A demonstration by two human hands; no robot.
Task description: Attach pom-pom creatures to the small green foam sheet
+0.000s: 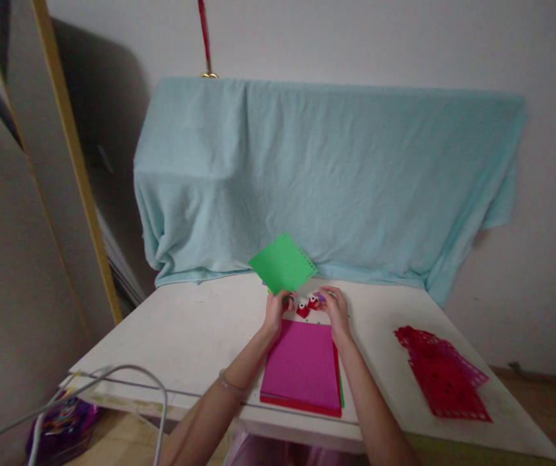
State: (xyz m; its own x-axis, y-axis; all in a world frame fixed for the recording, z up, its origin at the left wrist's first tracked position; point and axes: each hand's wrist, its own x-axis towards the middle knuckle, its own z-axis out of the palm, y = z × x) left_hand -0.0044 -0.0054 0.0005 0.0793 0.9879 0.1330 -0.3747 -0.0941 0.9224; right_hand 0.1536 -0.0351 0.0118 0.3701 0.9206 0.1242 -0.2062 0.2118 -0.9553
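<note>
My left hand (275,312) is closed on the lower corner of a green paper sheet (281,262), which is tilted up and has a row of small cut-outs along its right edge. My right hand (334,309) has its fingers closed around a small purple thing (322,297), apparently a craft punch, mostly hidden by the fingers. Between my hands sit small red craft punches (302,310) with white and dark tops. Another red one shows partly behind my left fingers. Just below lies a stack of coloured paper, magenta sheet (301,366) on top.
Red and magenta perforated paper sheets (440,375) lie on the right of the white table (175,336). Tiny green bits are scattered near the punches. A light blue cloth (326,175) hangs behind. A grey cable (127,367) loops over the front left edge.
</note>
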